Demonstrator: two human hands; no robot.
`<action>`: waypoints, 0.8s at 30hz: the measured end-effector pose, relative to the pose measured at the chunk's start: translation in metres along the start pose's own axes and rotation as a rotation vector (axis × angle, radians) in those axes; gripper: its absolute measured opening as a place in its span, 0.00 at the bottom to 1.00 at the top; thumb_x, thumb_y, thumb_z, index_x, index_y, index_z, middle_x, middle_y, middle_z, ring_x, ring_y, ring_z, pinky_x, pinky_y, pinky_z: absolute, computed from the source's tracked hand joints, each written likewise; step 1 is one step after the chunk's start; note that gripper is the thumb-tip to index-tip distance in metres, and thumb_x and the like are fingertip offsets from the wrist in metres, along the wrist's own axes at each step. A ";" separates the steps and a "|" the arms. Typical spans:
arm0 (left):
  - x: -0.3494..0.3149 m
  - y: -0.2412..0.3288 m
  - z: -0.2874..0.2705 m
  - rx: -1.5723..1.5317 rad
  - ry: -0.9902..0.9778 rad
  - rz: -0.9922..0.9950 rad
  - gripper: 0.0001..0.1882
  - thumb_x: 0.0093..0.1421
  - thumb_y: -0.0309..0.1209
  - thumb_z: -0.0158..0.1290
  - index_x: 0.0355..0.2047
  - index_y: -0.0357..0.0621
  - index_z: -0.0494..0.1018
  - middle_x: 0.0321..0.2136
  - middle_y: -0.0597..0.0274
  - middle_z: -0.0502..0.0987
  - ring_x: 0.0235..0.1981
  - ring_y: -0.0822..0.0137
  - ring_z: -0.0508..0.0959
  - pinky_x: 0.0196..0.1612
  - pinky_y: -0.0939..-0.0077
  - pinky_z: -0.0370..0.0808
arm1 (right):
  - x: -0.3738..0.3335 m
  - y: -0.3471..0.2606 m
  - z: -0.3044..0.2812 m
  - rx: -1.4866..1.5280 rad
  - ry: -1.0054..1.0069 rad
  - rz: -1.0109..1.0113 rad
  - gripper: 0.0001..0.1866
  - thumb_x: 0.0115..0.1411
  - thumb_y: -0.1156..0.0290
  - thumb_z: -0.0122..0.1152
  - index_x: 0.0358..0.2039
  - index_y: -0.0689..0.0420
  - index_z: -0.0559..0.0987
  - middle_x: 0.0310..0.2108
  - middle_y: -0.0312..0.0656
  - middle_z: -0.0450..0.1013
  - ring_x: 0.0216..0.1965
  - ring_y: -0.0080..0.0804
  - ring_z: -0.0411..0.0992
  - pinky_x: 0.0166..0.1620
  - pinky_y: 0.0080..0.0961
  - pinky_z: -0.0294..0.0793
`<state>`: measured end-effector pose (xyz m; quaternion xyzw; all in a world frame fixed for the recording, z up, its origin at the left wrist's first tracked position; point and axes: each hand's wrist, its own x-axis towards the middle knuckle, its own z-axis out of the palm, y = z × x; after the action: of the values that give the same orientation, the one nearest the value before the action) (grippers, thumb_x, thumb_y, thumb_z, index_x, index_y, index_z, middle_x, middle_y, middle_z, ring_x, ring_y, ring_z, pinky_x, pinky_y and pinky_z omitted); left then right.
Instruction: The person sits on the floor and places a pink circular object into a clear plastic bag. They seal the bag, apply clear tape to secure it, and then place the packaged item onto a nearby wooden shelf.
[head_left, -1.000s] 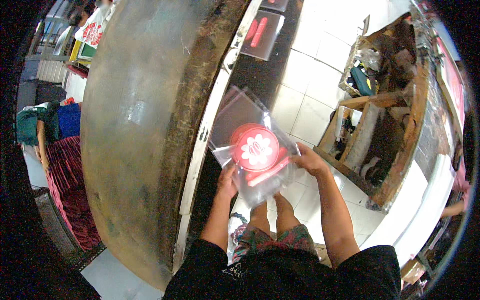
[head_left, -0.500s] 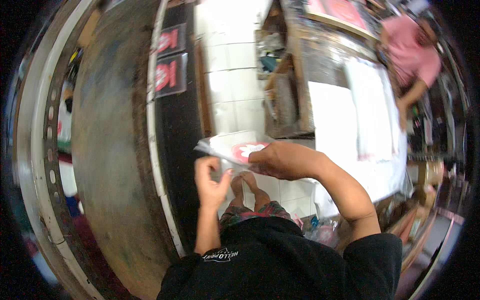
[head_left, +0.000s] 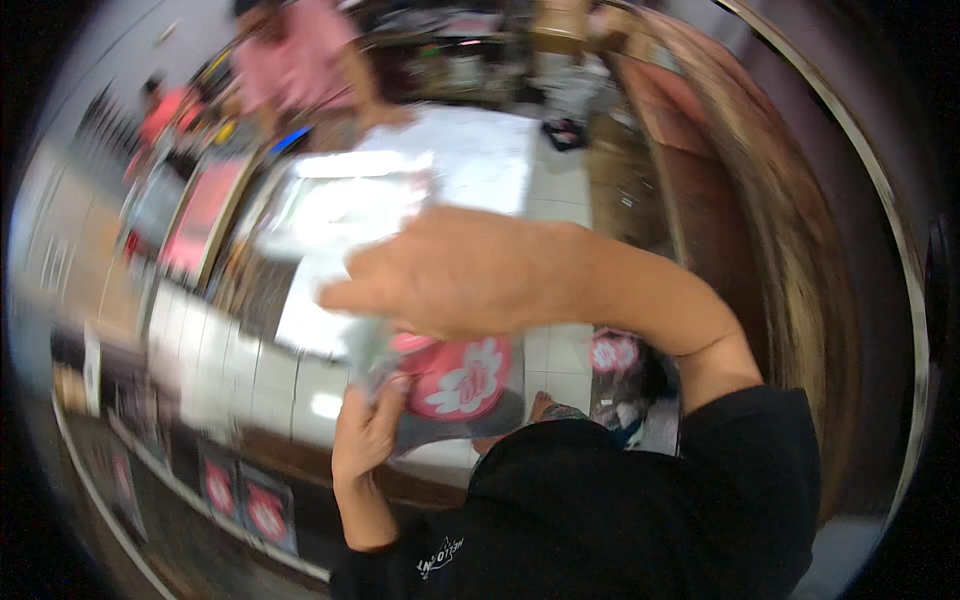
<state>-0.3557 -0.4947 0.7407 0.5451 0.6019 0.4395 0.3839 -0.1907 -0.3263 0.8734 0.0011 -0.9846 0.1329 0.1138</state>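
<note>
A clear plastic packet [head_left: 508,372] with a dark lower edge hangs in front of my body, its print a pink-red round with a white flower. My left hand [head_left: 365,435] pinches the packet's left side between thumb and fingers, where the plastic looks bunched and greyish. Across its top reaches my right hand [head_left: 450,270], back of the hand upward and fingers curled toward the left. Motion blurs that hand, and its fingertips partly cover the plastic they appear to grip. Both hands are close together, above the floor beside a work table.
White sheets [head_left: 490,150] and shiny plastic [head_left: 345,205] lie on the table ahead. A person in a pink shirt [head_left: 300,65] leans at its far side. Similar printed packets [head_left: 267,512] rest on a dark ledge at lower left. A plastic bag [head_left: 615,352] sits on the floor at right.
My view has swung to the right, bringing the table ahead of me. The packet now hangs with its print showing more fully. My left hand, previously spread beside it, has closed on its side.
</note>
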 end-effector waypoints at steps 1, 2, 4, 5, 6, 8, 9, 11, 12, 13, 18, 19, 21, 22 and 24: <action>0.010 0.000 0.013 -0.133 0.043 0.029 0.08 0.67 0.27 0.48 0.34 0.35 0.73 0.26 0.66 0.72 0.29 0.73 0.69 0.32 0.76 0.66 | -0.028 0.014 -0.008 -0.063 0.192 0.088 0.29 0.53 0.67 0.66 0.55 0.61 0.71 0.42 0.50 0.74 0.42 0.49 0.76 0.46 0.43 0.74; 0.024 -0.005 0.030 -0.285 0.069 0.046 0.07 0.67 0.27 0.48 0.35 0.36 0.73 0.30 0.70 0.71 0.32 0.75 0.69 0.34 0.79 0.65 | -0.065 0.030 -0.017 -0.063 0.411 0.194 0.38 0.51 0.62 0.69 0.61 0.60 0.67 0.49 0.51 0.72 0.49 0.50 0.72 0.54 0.42 0.70; 0.041 -0.016 0.043 -0.530 0.050 0.168 0.12 0.66 0.29 0.50 0.46 0.34 0.71 0.36 0.63 0.74 0.37 0.71 0.72 0.41 0.74 0.68 | -0.139 0.064 -0.019 -0.167 0.742 0.333 0.40 0.52 0.60 0.69 0.63 0.59 0.64 0.58 0.53 0.66 0.58 0.49 0.67 0.59 0.38 0.66; 0.055 -0.018 0.059 -0.638 0.019 0.206 0.18 0.66 0.31 0.51 0.53 0.32 0.69 0.41 0.59 0.76 0.41 0.68 0.74 0.47 0.70 0.71 | -0.180 0.065 -0.007 -0.065 0.757 0.546 0.41 0.55 0.57 0.68 0.64 0.59 0.63 0.61 0.52 0.64 0.62 0.47 0.63 0.61 0.36 0.65; 0.060 -0.011 0.068 -0.711 0.049 0.260 0.23 0.65 0.33 0.53 0.56 0.32 0.66 0.45 0.56 0.76 0.45 0.64 0.76 0.52 0.65 0.72 | -0.211 0.064 0.003 0.058 0.768 0.722 0.41 0.57 0.54 0.68 0.65 0.59 0.62 0.63 0.51 0.61 0.66 0.44 0.59 0.63 0.35 0.63; 0.094 0.011 0.101 -0.838 -0.120 0.278 0.26 0.63 0.34 0.56 0.57 0.32 0.66 0.51 0.52 0.73 0.51 0.60 0.73 0.58 0.57 0.67 | -0.285 0.088 0.051 0.894 0.829 0.771 0.44 0.59 0.48 0.65 0.67 0.58 0.57 0.66 0.49 0.59 0.67 0.40 0.56 0.64 0.34 0.62; 0.105 0.020 0.113 -0.877 -0.181 0.278 0.27 0.62 0.35 0.58 0.57 0.32 0.66 0.54 0.51 0.72 0.55 0.58 0.72 0.62 0.54 0.65 | -0.300 0.082 0.060 1.056 0.763 0.755 0.45 0.60 0.47 0.63 0.68 0.58 0.56 0.65 0.49 0.59 0.66 0.40 0.57 0.64 0.34 0.62; 0.135 0.023 0.140 -0.924 -0.252 0.317 0.30 0.62 0.36 0.58 0.60 0.34 0.63 0.55 0.51 0.71 0.56 0.57 0.71 0.62 0.52 0.65 | -0.319 0.066 0.076 1.344 0.623 0.694 0.46 0.61 0.46 0.61 0.69 0.59 0.53 0.64 0.50 0.60 0.65 0.41 0.60 0.64 0.33 0.63; 0.147 0.025 0.155 -0.955 -0.295 0.327 0.32 0.61 0.36 0.59 0.61 0.35 0.62 0.56 0.51 0.71 0.57 0.56 0.71 0.62 0.51 0.65 | -0.329 0.058 0.080 1.486 0.553 0.664 0.47 0.61 0.45 0.60 0.69 0.59 0.51 0.63 0.51 0.60 0.64 0.41 0.61 0.64 0.32 0.63; 0.158 0.030 0.169 -1.010 -0.373 0.329 0.31 0.61 0.36 0.58 0.61 0.37 0.63 0.56 0.52 0.71 0.57 0.54 0.71 0.62 0.50 0.65 | -0.340 0.053 0.078 1.472 0.565 0.702 0.45 0.62 0.45 0.59 0.69 0.58 0.52 0.63 0.51 0.60 0.64 0.41 0.61 0.63 0.34 0.64; 0.205 0.028 0.231 -1.161 -0.647 0.363 0.33 0.66 0.42 0.49 0.66 0.38 0.55 0.63 0.47 0.62 0.63 0.49 0.64 0.65 0.43 0.59 | -0.382 0.020 0.079 0.700 0.583 1.180 0.38 0.66 0.47 0.53 0.67 0.55 0.56 0.57 0.48 0.68 0.64 0.40 0.61 0.60 0.35 0.66; 0.215 0.029 0.246 -1.221 -0.725 0.368 0.33 0.66 0.41 0.48 0.66 0.37 0.55 0.64 0.47 0.61 0.64 0.48 0.63 0.65 0.42 0.57 | -0.398 0.019 0.096 1.062 0.776 1.121 0.33 0.66 0.46 0.53 0.62 0.56 0.64 0.52 0.45 0.71 0.61 0.33 0.63 0.58 0.30 0.67; 0.225 0.034 0.276 -1.467 -0.897 0.381 0.31 0.66 0.36 0.45 0.65 0.31 0.54 0.63 0.39 0.59 0.63 0.44 0.63 0.65 0.42 0.59 | -0.407 0.006 0.103 1.123 0.798 1.035 0.30 0.66 0.48 0.55 0.58 0.57 0.68 0.50 0.43 0.72 0.59 0.28 0.63 0.56 0.28 0.67; 0.229 0.036 0.290 -1.500 -0.918 0.367 0.31 0.67 0.36 0.44 0.65 0.31 0.54 0.63 0.39 0.60 0.62 0.44 0.64 0.64 0.41 0.61 | -0.410 -0.001 0.107 1.150 0.813 0.991 0.29 0.65 0.48 0.56 0.56 0.58 0.70 0.50 0.43 0.73 0.57 0.26 0.64 0.55 0.27 0.67; 0.244 0.031 0.312 -1.485 -0.943 0.410 0.30 0.68 0.38 0.42 0.65 0.30 0.53 0.62 0.38 0.62 0.60 0.43 0.67 0.62 0.40 0.64 | -0.416 -0.015 0.103 1.114 1.001 0.975 0.25 0.61 0.54 0.64 0.50 0.60 0.71 0.46 0.39 0.73 0.50 0.22 0.67 0.52 0.26 0.68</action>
<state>-0.0796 -0.2172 0.6747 0.3772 -0.1654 0.5057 0.7580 0.1915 -0.3798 0.6870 -0.4208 -0.5030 0.6105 0.4441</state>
